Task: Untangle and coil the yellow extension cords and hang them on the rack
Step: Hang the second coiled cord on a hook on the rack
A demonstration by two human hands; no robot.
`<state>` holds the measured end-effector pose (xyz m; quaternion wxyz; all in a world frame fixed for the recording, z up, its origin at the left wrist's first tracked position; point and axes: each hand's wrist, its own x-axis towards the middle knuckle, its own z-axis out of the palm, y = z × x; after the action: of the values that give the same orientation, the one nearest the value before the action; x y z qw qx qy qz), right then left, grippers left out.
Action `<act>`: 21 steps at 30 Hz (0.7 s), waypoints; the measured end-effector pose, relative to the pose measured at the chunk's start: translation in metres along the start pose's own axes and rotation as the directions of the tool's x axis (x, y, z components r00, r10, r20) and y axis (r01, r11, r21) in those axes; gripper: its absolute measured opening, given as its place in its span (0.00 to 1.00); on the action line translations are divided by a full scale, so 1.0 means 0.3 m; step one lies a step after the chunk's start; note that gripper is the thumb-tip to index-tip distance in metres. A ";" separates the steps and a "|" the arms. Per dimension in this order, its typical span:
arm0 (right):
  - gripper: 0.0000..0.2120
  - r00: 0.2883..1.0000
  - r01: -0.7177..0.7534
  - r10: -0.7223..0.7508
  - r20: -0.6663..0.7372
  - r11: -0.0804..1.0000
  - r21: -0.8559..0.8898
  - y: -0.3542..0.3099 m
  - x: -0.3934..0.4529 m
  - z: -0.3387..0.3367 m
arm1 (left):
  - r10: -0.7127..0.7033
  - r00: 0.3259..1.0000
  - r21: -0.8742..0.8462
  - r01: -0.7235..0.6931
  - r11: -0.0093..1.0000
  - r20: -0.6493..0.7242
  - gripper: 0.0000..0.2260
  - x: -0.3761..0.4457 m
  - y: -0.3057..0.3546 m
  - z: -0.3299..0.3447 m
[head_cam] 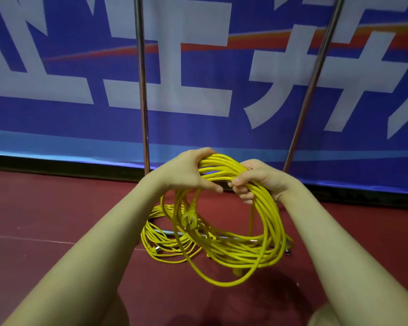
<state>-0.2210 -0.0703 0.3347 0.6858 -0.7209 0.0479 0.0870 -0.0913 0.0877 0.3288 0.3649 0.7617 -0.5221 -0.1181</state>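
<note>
left hand (pixel 186 172): fingers curled, gripping | right hand (pixel 257 180): fingers curled, gripping

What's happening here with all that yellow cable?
A person is gathering a yellow extension cord into a coil. The left hand and right hand both grip the top of the loops, and its plug dangles inside. More yellow cord lies heaped on the red floor across the metal rack's base bar. Nothing seen hanging yet.

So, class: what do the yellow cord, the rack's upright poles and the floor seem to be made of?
Yellow cord: probably plastic or rubber sheathing, smooth with a slight sheen, bending in soft loops.
Rack poles: likely polished steel or chromed metal, silvery with bright reflected streaks.
Floor: dark red, matte and seamless, perhaps vinyl or rubber sheet; the look leaves it open.
</note>
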 end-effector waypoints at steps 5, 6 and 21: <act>0.05 0.999 -0.007 0.007 0.033 1.000 -0.002 0.004 0.013 0.008 | -0.107 0.990 -0.198 0.124 0.972 0.095 0.13 -0.014 0.010 -0.018; 0.06 0.999 -0.005 0.005 0.032 1.000 -0.006 0.003 0.014 0.007 | -0.132 0.985 -0.230 0.154 0.961 0.108 0.12 -0.017 0.011 -0.019; 0.25 0.994 0.067 -0.052 0.093 0.983 -0.173 0.014 -0.051 -0.104 | -0.236 0.969 -0.690 0.119 0.714 -0.077 0.11 -0.014 0.052 0.008</act>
<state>-0.2348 -0.1023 0.3349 0.6233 -0.7752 -0.0120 0.1021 -0.1055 0.0875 0.3368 0.6456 0.6286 -0.3359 -0.2742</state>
